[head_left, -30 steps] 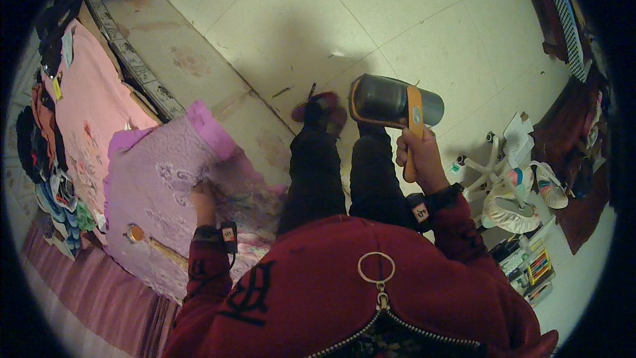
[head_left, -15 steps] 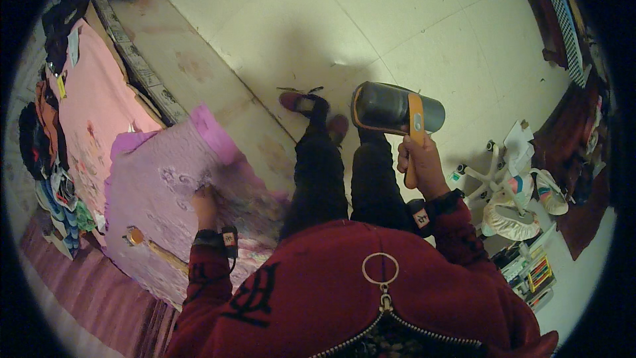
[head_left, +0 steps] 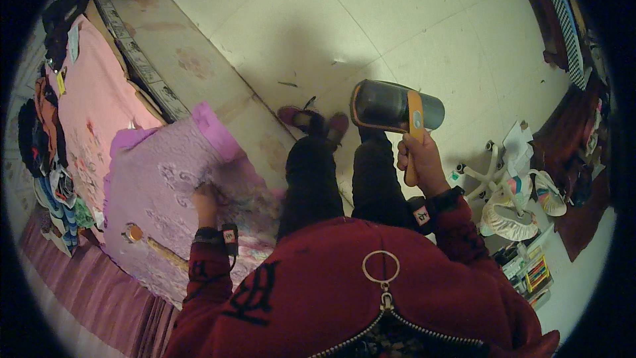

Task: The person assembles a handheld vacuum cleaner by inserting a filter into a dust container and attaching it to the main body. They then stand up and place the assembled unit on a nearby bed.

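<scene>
My right hand (head_left: 424,162) grips the orange handle of a lint roller (head_left: 386,106) with a dark, see-through body. The roller is raised above my right leg and the floor, touching nothing else. My left hand (head_left: 206,205) is on a purple quilted cover (head_left: 152,179) with a bright purple border, its fingers curled down into the cloth beside a dark, shaded fold. The fingertips are hidden. Nearer to me on the cover lies a wooden stick (head_left: 162,252) with a round orange-brown end.
A pink cloth (head_left: 93,113) and heaped clothes (head_left: 50,159) lie at the left. Maroon striped cloth (head_left: 73,292) is at the lower left. At right stand a white chair base (head_left: 487,176), pale shoes (head_left: 510,219) and a box of coloured pens (head_left: 536,275). Tiled floor (head_left: 397,13) stretches ahead.
My legs and feet have shifted slightly, with the left knee a little further left. Both hands stay almost where they were, and the lint roller is held at nearly the same place.
</scene>
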Motion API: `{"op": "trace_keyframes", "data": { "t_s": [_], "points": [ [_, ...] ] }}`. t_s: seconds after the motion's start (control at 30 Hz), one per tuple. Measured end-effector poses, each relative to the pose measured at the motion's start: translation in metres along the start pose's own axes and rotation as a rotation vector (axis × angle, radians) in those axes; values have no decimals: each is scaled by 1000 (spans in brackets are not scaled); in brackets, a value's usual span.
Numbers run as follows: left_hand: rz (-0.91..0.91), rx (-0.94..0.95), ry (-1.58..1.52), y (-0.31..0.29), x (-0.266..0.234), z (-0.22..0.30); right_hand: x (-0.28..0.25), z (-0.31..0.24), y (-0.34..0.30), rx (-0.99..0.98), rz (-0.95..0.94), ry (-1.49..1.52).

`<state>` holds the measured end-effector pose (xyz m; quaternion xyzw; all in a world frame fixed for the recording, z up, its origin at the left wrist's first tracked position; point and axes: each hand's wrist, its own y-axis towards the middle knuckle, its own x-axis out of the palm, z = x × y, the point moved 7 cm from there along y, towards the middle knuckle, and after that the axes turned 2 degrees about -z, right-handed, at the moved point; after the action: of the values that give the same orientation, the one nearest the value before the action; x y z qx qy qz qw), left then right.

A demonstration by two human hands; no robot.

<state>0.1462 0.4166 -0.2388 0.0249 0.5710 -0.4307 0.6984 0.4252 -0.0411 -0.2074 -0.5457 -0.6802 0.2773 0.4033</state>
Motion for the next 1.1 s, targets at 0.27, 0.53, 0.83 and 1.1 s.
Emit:
{"op": "trace_keyframes", "data": {
  "t_s": [0.27, 0.53, 0.83, 1.1],
  "points": [
    [233, 382, 351, -6, 2, 1, -6, -2, 1, -16, 25, -149],
    [-69, -89, -208, -9, 8, 9, 1, 1, 0, 8, 16, -76],
    [-70, -375, -266, -17, 5, 13, -1, 5, 3, -2, 5, 4],
    [-76, -456, -370, -18, 18, -13, -2, 8, 2, -2, -3, 5]
  ]
}}
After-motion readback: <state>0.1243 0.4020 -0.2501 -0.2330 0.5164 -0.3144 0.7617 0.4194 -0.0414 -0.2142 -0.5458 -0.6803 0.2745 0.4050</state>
